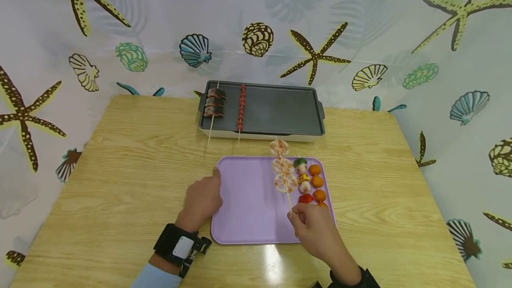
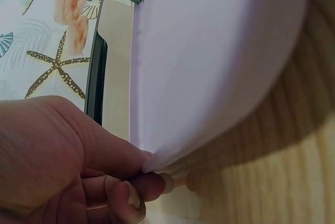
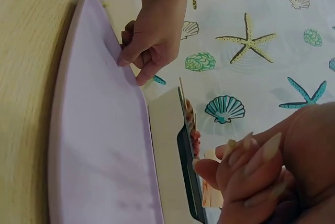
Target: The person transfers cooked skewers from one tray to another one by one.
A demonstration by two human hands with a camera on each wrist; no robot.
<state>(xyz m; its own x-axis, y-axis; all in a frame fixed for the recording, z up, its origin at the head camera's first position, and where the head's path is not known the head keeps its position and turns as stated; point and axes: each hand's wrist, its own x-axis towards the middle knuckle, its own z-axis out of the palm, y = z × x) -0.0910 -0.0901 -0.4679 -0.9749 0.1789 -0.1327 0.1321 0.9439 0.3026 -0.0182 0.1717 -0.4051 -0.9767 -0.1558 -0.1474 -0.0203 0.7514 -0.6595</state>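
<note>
In the head view my right hand (image 1: 318, 230) pinches the stick of a lotus root skewer (image 1: 286, 182), three pale slices raised over the right part of a purple tray (image 1: 250, 203). My left hand (image 1: 203, 200) grips the tray's left rim; the left wrist view shows thumb and fingers pinching its edge (image 2: 157, 161). On the tray's right side lie a mixed vegetable skewer (image 1: 304, 179) and a skewer of orange balls (image 1: 317, 182), their lower ends hidden behind my right hand.
Behind the tray stands a dark rectangular grill plate (image 1: 280, 108) on a light base. At its left lie a skewer of dark-skinned meat or fish slices (image 1: 214, 102) and a thin red skewer (image 1: 241, 108), sticks jutting over the front. A patterned cloth (image 1: 240, 8) hangs behind the wooden table (image 1: 132, 168).
</note>
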